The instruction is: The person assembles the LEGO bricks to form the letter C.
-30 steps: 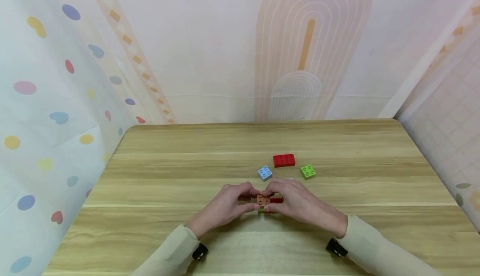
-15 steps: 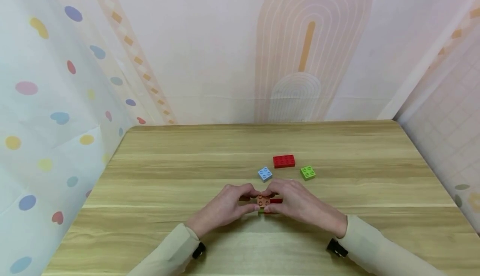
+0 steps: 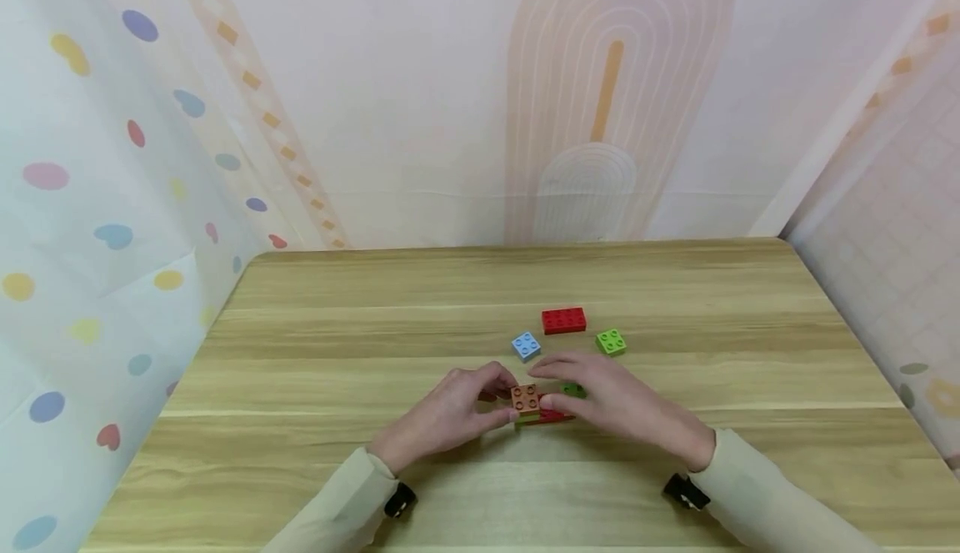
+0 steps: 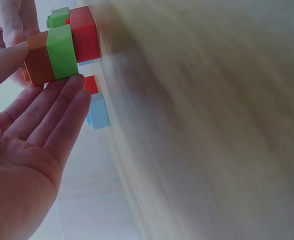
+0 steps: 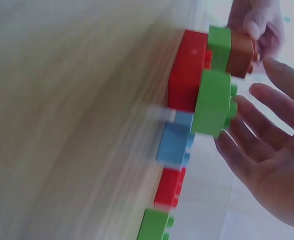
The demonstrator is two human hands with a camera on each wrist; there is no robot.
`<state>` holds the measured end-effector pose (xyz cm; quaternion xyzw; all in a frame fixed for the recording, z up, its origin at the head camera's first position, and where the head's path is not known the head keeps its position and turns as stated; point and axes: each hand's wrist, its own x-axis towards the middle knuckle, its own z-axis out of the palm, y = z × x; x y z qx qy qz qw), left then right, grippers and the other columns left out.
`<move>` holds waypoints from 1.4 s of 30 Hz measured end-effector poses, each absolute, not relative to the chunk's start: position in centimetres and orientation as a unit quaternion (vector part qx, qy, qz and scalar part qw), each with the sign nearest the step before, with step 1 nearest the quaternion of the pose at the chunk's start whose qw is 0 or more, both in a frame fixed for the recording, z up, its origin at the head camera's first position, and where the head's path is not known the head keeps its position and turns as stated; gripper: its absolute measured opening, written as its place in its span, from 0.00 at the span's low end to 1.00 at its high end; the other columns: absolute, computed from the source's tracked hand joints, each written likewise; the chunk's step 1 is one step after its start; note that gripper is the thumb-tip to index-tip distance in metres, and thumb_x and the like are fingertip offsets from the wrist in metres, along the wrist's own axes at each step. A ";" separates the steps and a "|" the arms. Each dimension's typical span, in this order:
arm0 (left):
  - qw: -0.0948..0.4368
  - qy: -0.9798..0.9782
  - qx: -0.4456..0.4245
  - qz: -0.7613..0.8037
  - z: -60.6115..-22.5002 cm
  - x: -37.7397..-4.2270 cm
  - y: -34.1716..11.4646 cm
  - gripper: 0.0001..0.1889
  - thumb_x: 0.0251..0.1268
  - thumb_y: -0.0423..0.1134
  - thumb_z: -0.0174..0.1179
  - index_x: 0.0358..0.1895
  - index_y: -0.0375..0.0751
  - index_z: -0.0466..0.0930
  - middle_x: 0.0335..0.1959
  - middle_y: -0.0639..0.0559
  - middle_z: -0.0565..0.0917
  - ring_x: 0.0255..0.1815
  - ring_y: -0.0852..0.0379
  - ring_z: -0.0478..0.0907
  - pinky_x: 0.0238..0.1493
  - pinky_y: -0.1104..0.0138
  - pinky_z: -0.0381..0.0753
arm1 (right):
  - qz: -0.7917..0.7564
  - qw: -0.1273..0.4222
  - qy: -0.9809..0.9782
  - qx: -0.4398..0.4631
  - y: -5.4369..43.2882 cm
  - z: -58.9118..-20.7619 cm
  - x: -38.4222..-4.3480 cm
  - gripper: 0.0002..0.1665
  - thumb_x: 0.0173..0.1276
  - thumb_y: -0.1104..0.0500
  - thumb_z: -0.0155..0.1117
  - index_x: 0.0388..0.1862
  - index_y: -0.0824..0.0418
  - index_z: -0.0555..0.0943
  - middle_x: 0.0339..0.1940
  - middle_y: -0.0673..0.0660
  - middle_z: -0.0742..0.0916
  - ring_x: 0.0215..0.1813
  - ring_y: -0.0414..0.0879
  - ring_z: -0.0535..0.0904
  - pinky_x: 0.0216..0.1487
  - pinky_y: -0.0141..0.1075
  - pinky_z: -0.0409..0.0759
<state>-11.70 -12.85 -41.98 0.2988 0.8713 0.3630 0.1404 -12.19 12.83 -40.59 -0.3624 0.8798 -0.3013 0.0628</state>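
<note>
A brown two-by-two brick [image 3: 525, 399] sits on a green brick [image 4: 62, 52], which stands on one end of a long red brick [image 5: 186, 75]. A second green brick [image 5: 211, 102] is on the red brick's other end. My left hand [image 3: 448, 413] pinches the brown brick between thumb and fingers, its fingertips reaching down beside the green one. My right hand [image 3: 622, 407] is over the stack's right end, fingers loosely spread around the second green brick, thumb tip close to the brown brick. In the head view it partly hides that end.
Behind the hands on the wooden table [image 3: 337, 303] lie a light blue brick [image 3: 527, 345], a red two-by-four brick [image 3: 564, 320] and a lime green brick [image 3: 611, 342]. A patterned cloth [image 3: 420, 103] hangs along the table's far edge.
My right hand has let go of the brown brick and moved slightly right, its fingers spreading, so the second green brick now shows. The left hand keeps its place.
</note>
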 end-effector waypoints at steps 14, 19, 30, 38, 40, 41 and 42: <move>0.140 0.874 0.306 0.351 -41.9 -11.6 -12.6 0.19 0.70 0.47 0.62 0.60 0.47 0.77 0.55 0.56 0.82 0.55 0.60 0.79 0.57 0.65 0.78 | -0.332 0.040 0.887 -0.317 15.4 -40.7 -13.7 0.21 0.73 0.51 0.63 0.61 0.57 0.81 0.60 0.51 0.83 0.63 0.50 0.77 0.63 0.52 0.75; 0.145 0.874 0.301 0.353 -42.0 -11.6 -12.4 0.19 0.70 0.48 0.62 0.60 0.47 0.77 0.56 0.56 0.82 0.55 0.60 0.79 0.57 0.65 0.78 | -0.339 0.048 0.881 -0.326 16.2 -40.9 -14.3 0.24 0.73 0.47 0.61 0.62 0.57 0.80 0.60 0.50 0.83 0.63 0.50 0.77 0.62 0.51 0.76; 0.138 0.877 0.301 0.347 -41.9 -11.8 -12.0 0.19 0.70 0.47 0.62 0.60 0.46 0.77 0.56 0.55 0.82 0.55 0.60 0.79 0.57 0.65 0.79 | -0.309 0.064 0.882 -0.350 17.8 -41.0 -15.5 0.25 0.71 0.49 0.65 0.64 0.56 0.79 0.65 0.55 0.80 0.66 0.55 0.74 0.65 0.53 0.73; 0.139 0.878 0.296 0.348 -41.9 -11.9 -11.8 0.19 0.70 0.47 0.62 0.60 0.47 0.77 0.56 0.55 0.82 0.54 0.60 0.79 0.57 0.65 0.79 | -0.284 0.065 0.881 -0.374 18.3 -41.2 -16.2 0.24 0.70 0.53 0.67 0.63 0.57 0.80 0.64 0.55 0.81 0.66 0.54 0.75 0.64 0.52 0.74; 0.138 0.878 0.297 0.348 -41.9 -12.0 -11.8 0.19 0.70 0.47 0.62 0.60 0.46 0.77 0.56 0.55 0.82 0.54 0.59 0.79 0.57 0.65 0.79 | -0.275 0.067 0.882 -0.376 18.3 -41.3 -16.3 0.24 0.69 0.54 0.68 0.63 0.57 0.80 0.64 0.54 0.81 0.66 0.53 0.75 0.65 0.51 0.73; 0.138 0.878 0.297 0.348 -41.9 -12.0 -11.8 0.19 0.70 0.47 0.62 0.60 0.46 0.77 0.56 0.55 0.82 0.54 0.59 0.79 0.57 0.65 0.79 | -0.270 0.068 0.884 -0.376 18.3 -41.3 -16.4 0.24 0.69 0.54 0.68 0.63 0.57 0.80 0.64 0.54 0.81 0.66 0.53 0.74 0.65 0.51 0.73; 0.138 0.878 0.298 0.349 -41.9 -12.0 -11.8 0.19 0.70 0.47 0.62 0.60 0.46 0.77 0.56 0.55 0.82 0.54 0.59 0.79 0.57 0.65 0.79 | -0.264 0.070 0.886 -0.376 18.2 -41.4 -16.4 0.25 0.69 0.53 0.69 0.63 0.56 0.80 0.64 0.54 0.81 0.66 0.53 0.74 0.66 0.51 0.72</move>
